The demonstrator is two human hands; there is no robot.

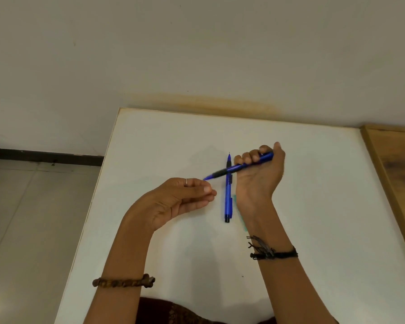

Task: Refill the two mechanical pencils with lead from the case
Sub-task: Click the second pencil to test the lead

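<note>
My right hand (258, 174) grips a blue mechanical pencil (229, 170) in its fist, held above the white table with the tip pointing left and slightly down. My left hand (185, 197) hovers just under that tip with thumb and fingers pinched together; whether a lead is between them is too small to tell. A second blue mechanical pencil (228, 197) lies flat on the table, tip pointing away from me, crossed by the held pencil. A thin teal object (241, 218), perhaps the lead case, shows only as a sliver behind my right wrist.
The white table (313, 183) ends at its left edge (98, 183), with tiled floor (33, 218) below. A wooden surface (398, 164) borders the table at the right. A plain wall stands behind the far edge.
</note>
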